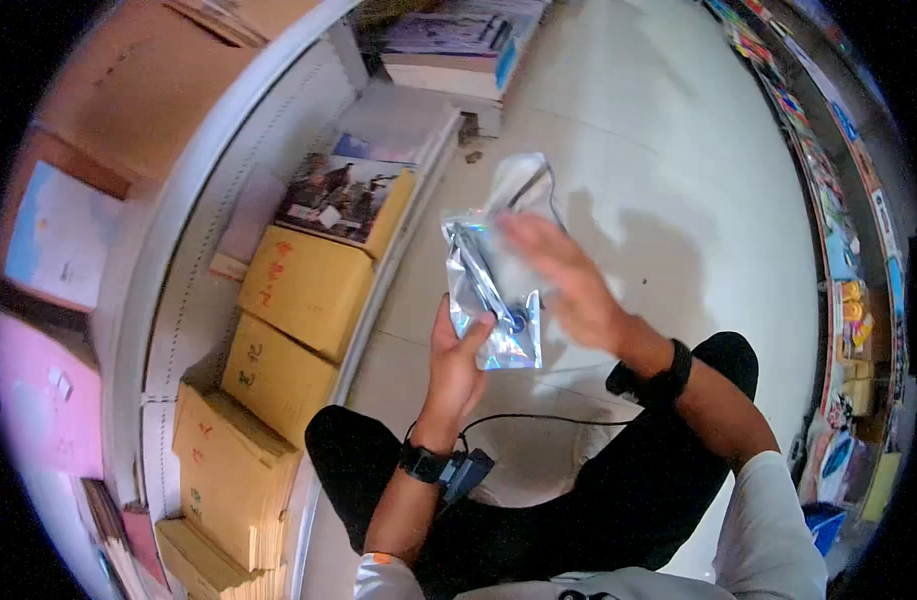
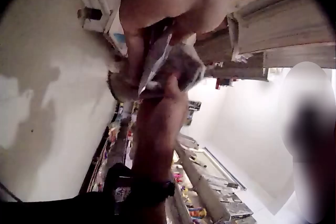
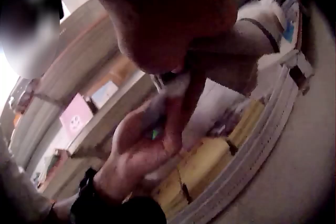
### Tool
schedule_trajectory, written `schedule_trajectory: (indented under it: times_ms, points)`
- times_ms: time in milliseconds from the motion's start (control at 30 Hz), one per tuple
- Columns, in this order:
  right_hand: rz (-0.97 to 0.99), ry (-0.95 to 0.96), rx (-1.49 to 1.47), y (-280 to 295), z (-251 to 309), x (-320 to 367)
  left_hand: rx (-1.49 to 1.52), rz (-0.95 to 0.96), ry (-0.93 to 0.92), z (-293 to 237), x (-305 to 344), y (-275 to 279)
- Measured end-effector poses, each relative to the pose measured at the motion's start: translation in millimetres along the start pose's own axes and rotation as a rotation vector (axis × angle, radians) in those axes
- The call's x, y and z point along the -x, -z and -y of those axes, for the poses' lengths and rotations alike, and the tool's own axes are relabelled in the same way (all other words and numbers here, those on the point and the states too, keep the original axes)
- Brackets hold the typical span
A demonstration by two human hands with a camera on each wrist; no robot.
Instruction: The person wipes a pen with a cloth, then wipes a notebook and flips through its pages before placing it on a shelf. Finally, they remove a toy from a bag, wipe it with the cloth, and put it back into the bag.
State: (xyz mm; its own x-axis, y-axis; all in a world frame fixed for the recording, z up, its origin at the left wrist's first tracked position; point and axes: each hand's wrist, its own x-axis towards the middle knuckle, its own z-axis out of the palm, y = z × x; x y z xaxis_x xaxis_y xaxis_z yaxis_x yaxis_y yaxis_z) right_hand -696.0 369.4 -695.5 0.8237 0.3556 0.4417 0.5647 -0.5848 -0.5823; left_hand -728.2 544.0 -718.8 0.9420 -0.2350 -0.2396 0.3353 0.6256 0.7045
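Note:
In the head view, my left hand (image 1: 457, 365) holds a shiny silver, rainbow-glinting pouch (image 1: 464, 300) by its lower left side, thumb over the front. Inside show a slim dark item and a round blue piece (image 1: 520, 320) near the bottom. My right hand (image 1: 569, 275), blurred, is at the pouch's upper right with fingers stretched across a soft white bag (image 1: 524, 172) with a dark strip. In the left wrist view, the right thumb lies on the front of that bag (image 2: 186, 64), while the pouch (image 2: 156, 64) appears nearly edge-on.
On the left, a low shelf (image 1: 374, 300) carries brown paper bundles (image 1: 309, 285) and a picture-covered stack (image 1: 344, 195). Shelves of colourful goods (image 1: 844, 250) line the right side. Pale floor tiles (image 1: 619, 100) lie ahead. A black cable (image 1: 539, 416) crosses between the knees.

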Motion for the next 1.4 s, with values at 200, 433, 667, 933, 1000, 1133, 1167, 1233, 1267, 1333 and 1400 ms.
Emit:
schedule_trajectory:
  times_ms: [200, 433, 667, 933, 1000, 1133, 1167, 1233, 1267, 1333, 1400]
  points:
    - [0.442, 0.054, -0.054, -18, 43, 53, 0.161, 0.004, 0.034, 21, 13, 49]
    - [0.142, -0.674, -0.22, 50, 7, 40, -0.049, 0.178, 0.085, -4, 6, 47]
    - [0.272, -0.539, -1.055, 91, 7, 19, -0.109, 0.45, 0.206, 2, -6, 42]
    - [0.366, -0.734, -0.553, 90, 49, 14, -0.373, 0.623, 0.182, -16, -35, 43]
    - [0.383, -0.786, -0.54, 98, 72, 5, -0.265, 0.648, 0.182, -18, -35, 37]
    - [0.446, -0.786, -0.492, 98, 70, 16, -0.381, 0.537, 0.023, 1, -46, 38]
    - [0.436, -0.813, -0.508, 93, 71, 25, -0.479, 0.417, -0.063, 9, -50, 40]
    - [0.427, -0.805, -0.439, 85, 73, 31, -0.682, 0.206, -0.255, 22, -56, 37]
    - [0.426, -0.796, -0.413, 80, 74, 33, -0.691, -0.031, -0.358, 35, -60, 45]
    - [0.452, -0.733, -0.334, 70, 71, 33, -0.843, -0.066, -0.242, 21, -45, 36]
    - [0.468, -0.629, -0.24, 58, 68, 30, -0.892, 0.074, 0.025, -9, -21, 17]
